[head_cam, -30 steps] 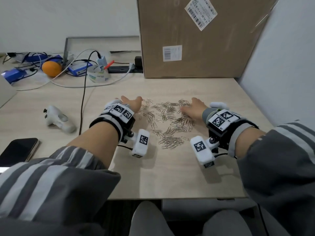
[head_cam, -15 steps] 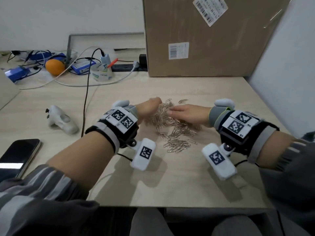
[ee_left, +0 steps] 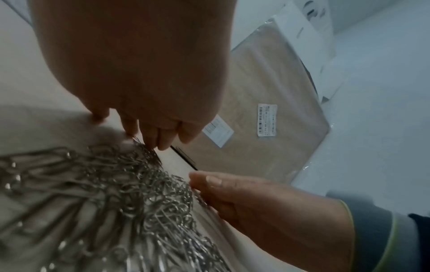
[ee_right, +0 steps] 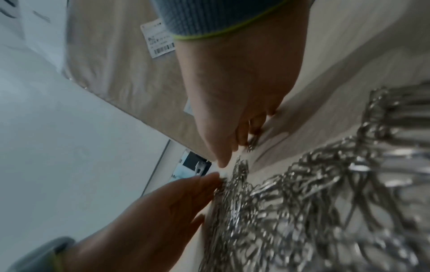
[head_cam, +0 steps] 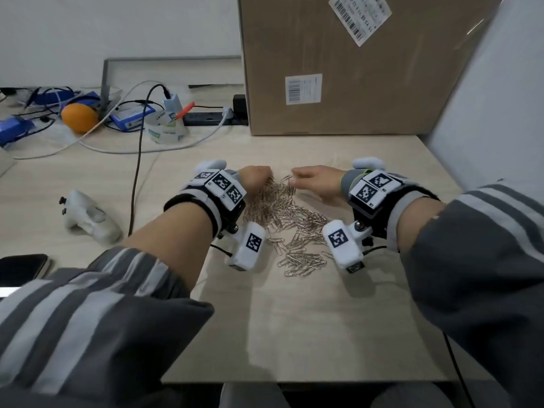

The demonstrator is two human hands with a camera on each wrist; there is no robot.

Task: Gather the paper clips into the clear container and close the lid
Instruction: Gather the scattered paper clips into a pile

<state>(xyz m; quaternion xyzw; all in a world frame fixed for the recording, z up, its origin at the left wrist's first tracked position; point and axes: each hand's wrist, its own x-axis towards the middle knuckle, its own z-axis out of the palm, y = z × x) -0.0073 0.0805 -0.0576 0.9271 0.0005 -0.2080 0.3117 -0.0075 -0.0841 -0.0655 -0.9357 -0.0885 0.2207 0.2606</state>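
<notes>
the paper clips (head_cam: pixel 290 222) lie loose in a heap on the table (head_cam: pixel 294 334), none in any container, the heap stretching from betw the two hands back toward the near edge, single clips pointing every way. left hand (head_cam: pixel 255 178) and right hand (head_cam: pixel 316 181) sit at the far end w/ fingers fairly straight, cupped against the heap's sides, gripping nothing. behind stands a shut cardboard box (head_cam: pixel 353 63); a clear tape roll (head_cam: pixel 164 128) is off to the left.
</notes>
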